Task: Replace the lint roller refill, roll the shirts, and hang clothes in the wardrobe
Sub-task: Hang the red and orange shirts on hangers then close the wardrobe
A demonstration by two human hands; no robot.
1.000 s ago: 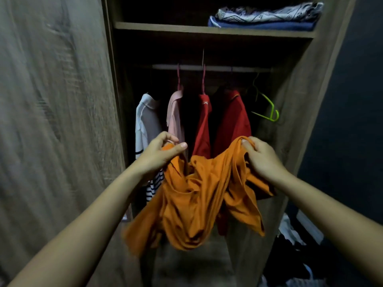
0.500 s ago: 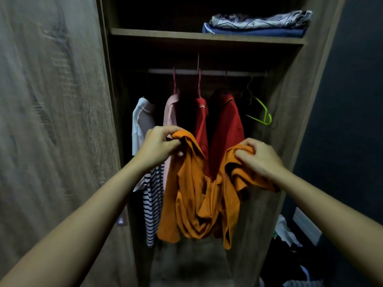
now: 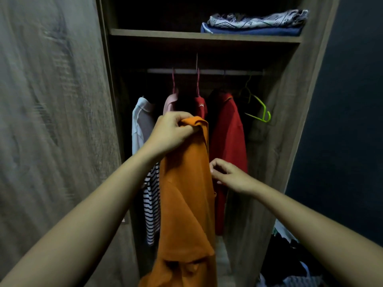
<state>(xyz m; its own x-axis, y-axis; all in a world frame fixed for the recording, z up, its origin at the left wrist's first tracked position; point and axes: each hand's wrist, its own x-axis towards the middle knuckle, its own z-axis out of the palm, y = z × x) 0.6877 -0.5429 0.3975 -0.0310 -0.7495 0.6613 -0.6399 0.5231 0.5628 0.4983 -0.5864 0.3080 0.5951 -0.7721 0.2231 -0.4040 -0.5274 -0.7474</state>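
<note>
An orange shirt [image 3: 184,195] hangs full length in front of the open wardrobe. My left hand [image 3: 172,133] grips its collar at the top. My right hand [image 3: 228,175] is lower at the shirt's right edge, with its fingers curled at the cloth; whether they pinch it is unclear. Behind the shirt the rail [image 3: 207,71] carries a white and striped shirt [image 3: 143,125], a pink one [image 3: 171,101] and two red ones [image 3: 228,129]. An empty green hanger [image 3: 261,112] hangs at the rail's right end.
The wardrobe door [image 3: 53,121] stands open on the left. A shelf [image 3: 165,35] above the rail holds folded cloths [image 3: 255,23]. A pile of dark clothes [image 3: 290,264] lies on the floor at the lower right, beside the wardrobe's right wall [image 3: 269,162].
The bunched orange shirt has dropped open and now hangs straight from my left hand. My right hand let go of the upper edge and moved down along the shirt's right side.
</note>
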